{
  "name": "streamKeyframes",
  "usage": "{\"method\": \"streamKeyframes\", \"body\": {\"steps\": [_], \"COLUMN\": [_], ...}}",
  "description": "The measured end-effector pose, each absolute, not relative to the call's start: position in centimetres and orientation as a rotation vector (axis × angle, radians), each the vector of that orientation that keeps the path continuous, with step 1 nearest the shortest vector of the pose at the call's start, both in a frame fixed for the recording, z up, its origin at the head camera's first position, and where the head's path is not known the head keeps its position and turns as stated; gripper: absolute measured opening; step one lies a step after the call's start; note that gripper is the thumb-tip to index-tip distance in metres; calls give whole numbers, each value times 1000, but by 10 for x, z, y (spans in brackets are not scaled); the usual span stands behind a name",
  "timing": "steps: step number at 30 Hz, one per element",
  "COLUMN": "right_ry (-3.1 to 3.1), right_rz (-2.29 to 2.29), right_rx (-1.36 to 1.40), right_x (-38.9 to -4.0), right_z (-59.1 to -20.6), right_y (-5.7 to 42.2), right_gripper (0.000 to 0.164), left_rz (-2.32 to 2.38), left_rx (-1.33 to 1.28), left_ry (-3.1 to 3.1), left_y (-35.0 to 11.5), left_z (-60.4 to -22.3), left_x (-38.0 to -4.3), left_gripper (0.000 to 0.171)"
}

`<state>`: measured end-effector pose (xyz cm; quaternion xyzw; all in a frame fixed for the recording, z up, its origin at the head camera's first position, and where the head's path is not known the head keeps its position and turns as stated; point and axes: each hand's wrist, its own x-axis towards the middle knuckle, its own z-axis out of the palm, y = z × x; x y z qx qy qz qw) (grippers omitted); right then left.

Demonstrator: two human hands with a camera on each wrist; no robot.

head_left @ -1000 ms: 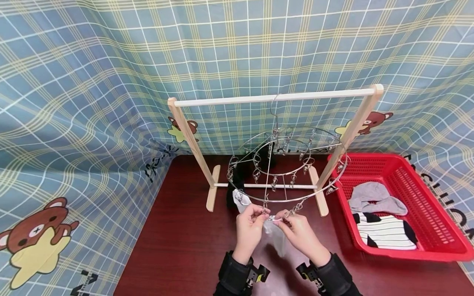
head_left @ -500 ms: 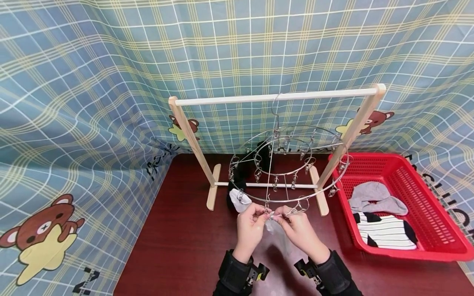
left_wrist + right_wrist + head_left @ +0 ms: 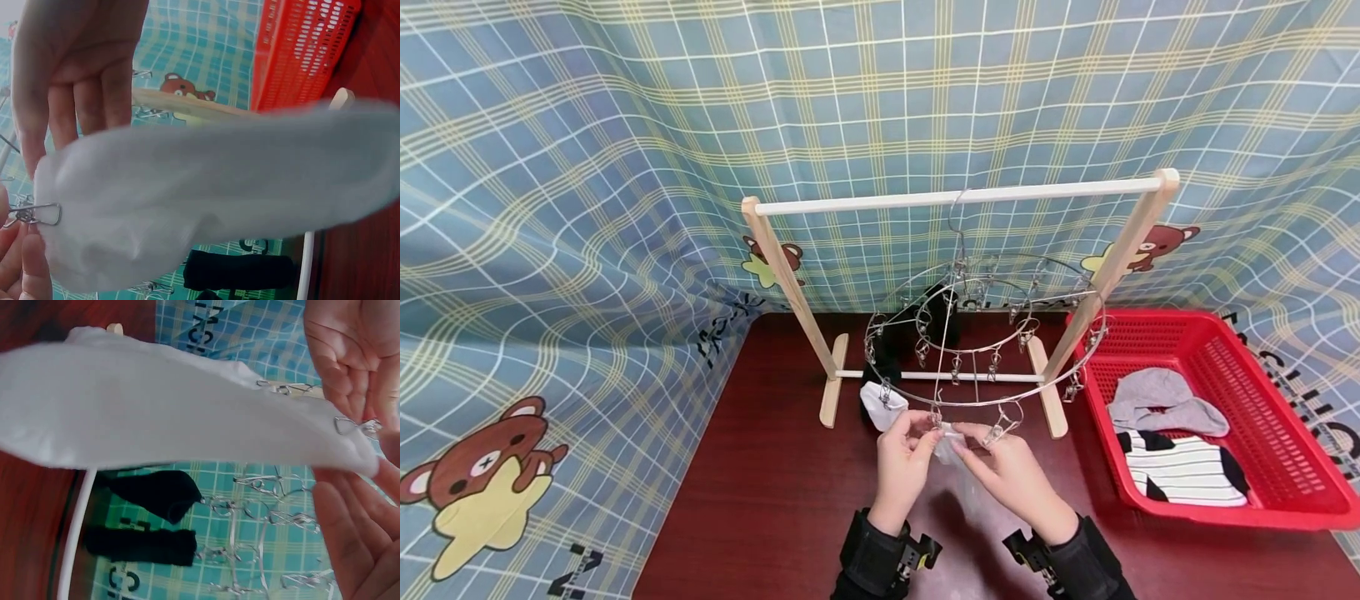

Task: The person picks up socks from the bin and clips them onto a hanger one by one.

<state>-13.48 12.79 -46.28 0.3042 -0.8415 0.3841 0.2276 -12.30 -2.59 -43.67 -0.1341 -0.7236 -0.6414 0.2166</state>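
A white sock [image 3: 187, 187] hangs by its cuff between my two hands, stretched large across both wrist views. Its cuff [image 3: 950, 432] shows between my fingertips in the head view. My left hand [image 3: 904, 471] pinches a wire clip [image 3: 370, 425], whose loop lies over the cuff. Opposite it, my right hand [image 3: 1015, 479] holds the cuff edge between thumb and finger, its other fingers fairly straight in the left wrist view. The clip belongs to a round metal sock hanger [image 3: 985, 404], hooked on the rack's white bar [image 3: 865, 202].
Black socks [image 3: 153, 494] hang from the hanger's left and back, and a white-and-black sock [image 3: 883, 406] hangs beside my left hand. The red basket [image 3: 1300, 521] on the right contains a grey sock [image 3: 1165, 400] and a striped one [image 3: 1183, 467]. Wooden posts [image 3: 790, 283] flank the hanger.
My right fingers have shifted slightly from beside the clip to the sock's cuff, and more of the white cuff shows between my hands. My left hand has hardly moved.
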Motion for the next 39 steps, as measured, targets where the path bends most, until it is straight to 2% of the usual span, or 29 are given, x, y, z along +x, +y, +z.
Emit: {"method": "streamKeyframes", "body": {"steps": [2, 5, 8, 10, 18, 22, 26, 31, 36, 39], "right_ry": [-2324, -2278, -2180, -2089, -1709, -1794, -1938, -1949, -1937, -1914], "right_rz": [941, 798, 795, 828, 726, 676, 606, 619, 623, 624], "right_rx": [867, 949, 1055, 1082, 701, 641, 665, 688, 713, 729], "right_x": [-130, -122, -117, -117, -132, -143, -148, -147, -144, -143], "right_z": [-462, -458, -451, -443, -401, -390, -394, -409, -418, -422], "right_y": [132, 137, 141, 144, 169, 184, 191, 186, 180, 176], "right_gripper": [31, 25, 18, 20, 35, 42, 47, 42, 37, 36], "left_rz": [-1768, -1699, -1601, -1554, -1436, -1406, -1418, -1469, -1485, -1463], "left_rx": [-362, -338, -305, -287, -277, -266, -258, -230, -197, -253], "left_ry": [-1983, -1954, -1933, -1924, -1887, -1881, -1862, -1784, -1572, -1480], "left_y": [-27, -28, -31, -33, -44, -48, -52, -55, -49, -46], "left_z": [-438, -439, -440, -439, -438, -439, -452, -473, -459, -457], "left_x": [-123, -124, -125, -126, -129, -131, -136, -145, -138, -136], "left_gripper": [14, 17, 19, 20, 21, 21, 20, 22, 25, 20]}}
